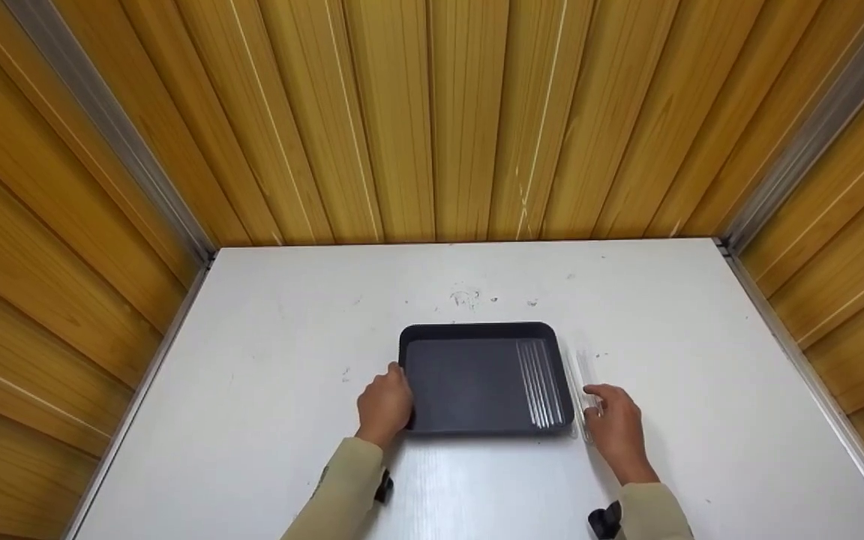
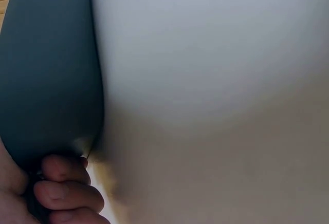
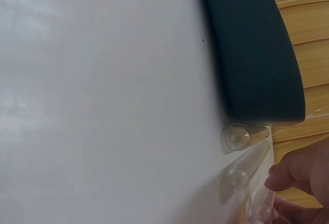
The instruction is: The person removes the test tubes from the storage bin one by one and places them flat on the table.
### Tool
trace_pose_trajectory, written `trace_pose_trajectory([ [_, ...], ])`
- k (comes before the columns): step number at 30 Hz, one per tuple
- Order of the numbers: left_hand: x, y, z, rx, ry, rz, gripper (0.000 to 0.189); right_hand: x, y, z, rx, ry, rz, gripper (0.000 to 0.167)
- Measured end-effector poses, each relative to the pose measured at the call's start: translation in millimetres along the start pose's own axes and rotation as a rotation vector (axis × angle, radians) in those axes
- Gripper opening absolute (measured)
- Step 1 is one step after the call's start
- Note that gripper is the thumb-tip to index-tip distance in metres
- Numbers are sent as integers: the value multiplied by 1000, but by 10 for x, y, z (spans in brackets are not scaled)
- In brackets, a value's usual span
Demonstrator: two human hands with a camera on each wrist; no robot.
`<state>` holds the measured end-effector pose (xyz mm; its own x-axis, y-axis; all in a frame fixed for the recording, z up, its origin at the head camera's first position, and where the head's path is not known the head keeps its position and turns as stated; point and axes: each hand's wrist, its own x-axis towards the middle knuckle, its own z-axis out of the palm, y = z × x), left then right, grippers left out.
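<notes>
A dark grey rectangular tray (image 1: 469, 433) lies on the white table with several clear test tubes (image 1: 541, 382) side by side along its right inner side. My left hand (image 1: 385, 403) grips the tray's left edge; in the left wrist view its curled fingers (image 2: 69, 196) hold the tray's near corner (image 2: 51, 80). Just right of the tray, my right hand (image 1: 617, 427) holds one clear tube (image 3: 261, 206) between thumb and fingers. Two more round-ended clear tubes (image 3: 239, 175) lie between that hand and the tray's wall (image 3: 257, 49).
The white table (image 1: 289, 337) has scuff marks (image 1: 466, 298) behind the tray. Yellow wood-look panels (image 1: 432, 120) wall the back and both sides, with grey metal posts (image 1: 814, 127) at the corners. A dark strap device sits at each wrist.
</notes>
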<state>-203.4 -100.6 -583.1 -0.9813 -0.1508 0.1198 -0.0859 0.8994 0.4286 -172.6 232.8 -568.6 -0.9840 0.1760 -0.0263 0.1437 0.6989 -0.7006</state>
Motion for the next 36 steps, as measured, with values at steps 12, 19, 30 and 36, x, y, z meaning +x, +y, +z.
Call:
trace_pose_trajectory([
  [12, 6, 5, 4, -13, 4, 9, 26, 0, 18, 26, -3, 2, 5, 25],
  [19, -4, 7, -10, 17, -16, 1, 27, -14, -5, 62, 20, 16, 15, 9],
  [30, 15, 19, 23, -5, 11, 6, 27, 37, -280, -51, 5, 49, -51, 22],
  [36, -5, -7, 34, -12, 3, -15, 26, 52, -412, -23, 45, 80, -136, 22],
])
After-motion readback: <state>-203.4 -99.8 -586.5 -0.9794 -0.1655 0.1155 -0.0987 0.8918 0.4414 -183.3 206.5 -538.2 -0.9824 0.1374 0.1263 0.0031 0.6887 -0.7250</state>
